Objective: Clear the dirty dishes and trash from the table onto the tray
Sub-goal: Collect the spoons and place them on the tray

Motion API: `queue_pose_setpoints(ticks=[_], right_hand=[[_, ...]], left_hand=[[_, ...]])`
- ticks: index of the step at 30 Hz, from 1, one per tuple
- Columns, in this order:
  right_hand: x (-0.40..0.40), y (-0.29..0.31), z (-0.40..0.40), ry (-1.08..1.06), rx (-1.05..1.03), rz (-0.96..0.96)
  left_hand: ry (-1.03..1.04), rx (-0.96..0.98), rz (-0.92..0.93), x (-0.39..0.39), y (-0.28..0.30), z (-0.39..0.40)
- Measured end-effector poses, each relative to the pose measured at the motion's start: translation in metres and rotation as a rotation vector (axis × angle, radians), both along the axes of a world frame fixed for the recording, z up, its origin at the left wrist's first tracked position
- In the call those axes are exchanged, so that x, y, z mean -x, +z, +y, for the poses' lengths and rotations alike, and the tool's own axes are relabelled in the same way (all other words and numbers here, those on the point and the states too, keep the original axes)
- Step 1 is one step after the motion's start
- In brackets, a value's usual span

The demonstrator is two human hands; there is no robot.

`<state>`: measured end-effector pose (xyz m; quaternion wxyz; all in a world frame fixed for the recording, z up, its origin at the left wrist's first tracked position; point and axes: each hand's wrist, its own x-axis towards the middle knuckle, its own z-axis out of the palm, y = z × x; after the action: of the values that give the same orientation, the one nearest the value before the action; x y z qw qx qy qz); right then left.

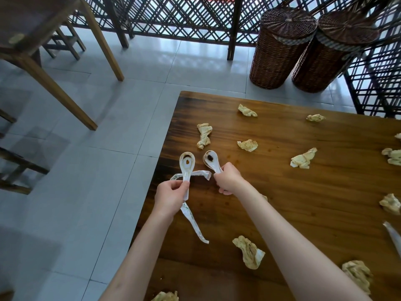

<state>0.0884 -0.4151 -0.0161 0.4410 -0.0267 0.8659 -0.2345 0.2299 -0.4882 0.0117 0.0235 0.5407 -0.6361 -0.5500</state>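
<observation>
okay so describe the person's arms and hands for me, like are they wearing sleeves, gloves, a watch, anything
Both arms are bare along the whole length that shows, with no sleeve edge in view. The left hand and the right hand are bare too: no gloves, and no watch, bracelet or ring that I can make out. No markings show on either forearm. The upper arms lie outside the picture.

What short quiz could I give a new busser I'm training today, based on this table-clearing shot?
1. True or false: each hand holds a white ceramic soup spoon.
2. Which hand also grips crumpled white paper wrappers? A) left B) right
3. Fill in: the tray is ___ in this view.

Key:
1. True: left hand holds one white ceramic soup spoon, right hand the other.
2. A: the crumpled white paper wrappers hang from the left hand.
3. Absent: only crumpled beige napkins lie on the dark wooden table.
</observation>
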Motion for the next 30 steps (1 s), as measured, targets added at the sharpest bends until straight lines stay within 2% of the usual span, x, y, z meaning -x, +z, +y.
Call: queue_pose_setpoints(ticks=[6,12,16,30], right_hand=[[-0.008,0.018,0.032,-0.121,0.102,0.041],[-0.021,0.050,0.101,-0.240,0.222,0.056],[-0.027,0.070,0.148,-0.432,0.287,-0.010],[-0.062,0.115,0.373,-0.746,0.426,0.125]], left_hand=[[-0.059,0.011,0.013,0.003,0.013,0.009],[-0.184,0.026,0.017,0.016,0.031,0.043],[-0.264,0.009,0.015,0.026,0.046,0.080],[-0.601,0.067,0.120,0.049,0.083,0.267]])
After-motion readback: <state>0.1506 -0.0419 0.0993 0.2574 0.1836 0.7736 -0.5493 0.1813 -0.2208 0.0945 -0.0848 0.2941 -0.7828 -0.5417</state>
